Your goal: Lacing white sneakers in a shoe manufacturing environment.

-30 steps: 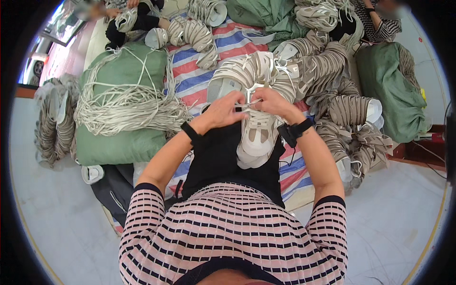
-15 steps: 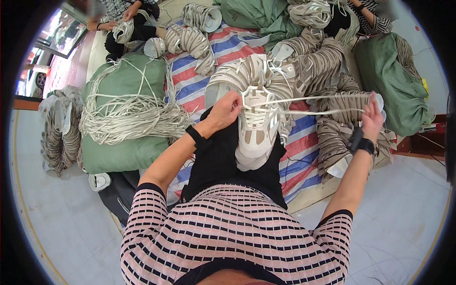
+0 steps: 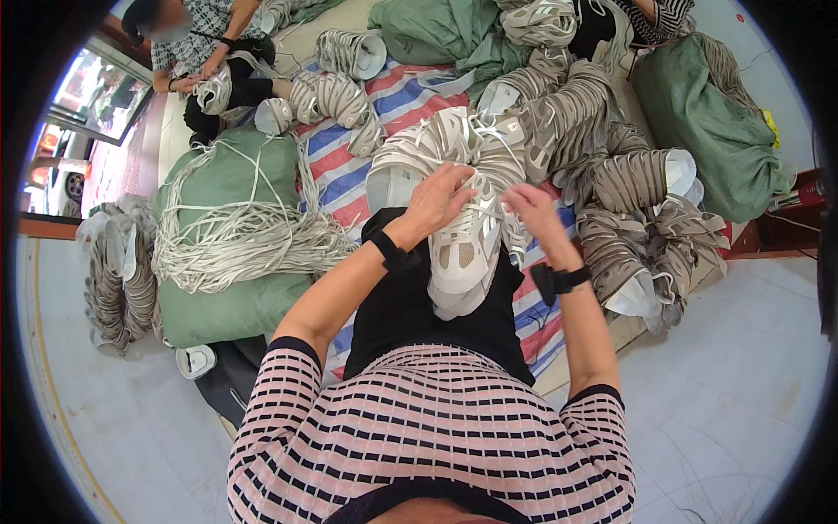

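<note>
A beige and white shoe upper [image 3: 458,262] without a sole lies toe toward me over my black-trousered lap, white lace threaded across its front. My left hand [image 3: 436,203] is closed over its top end, fingertips pinched at the upper lace holes. Just right of the lacing, my right hand [image 3: 534,215] has its fingers drawn together; whatever they hold is too small to make out. Behind my hands a curved row of nested shoe uppers [image 3: 419,144] adjoins the laced one. Both wrists wear black bands.
At left, a green sack [image 3: 236,310] carries a heap of white laces [image 3: 253,249]. Stacked uppers [image 3: 633,179] stand at right beside another green sack [image 3: 698,131]. A striped sheet [image 3: 336,175] covers the floor. A co-worker [image 3: 205,44] handles an upper at far left; another person sits at far right.
My right hand has come in from far right to beside the upper, and the stretched lace strands no longer show. My left hand has shifted slightly right over the top of the upper.
</note>
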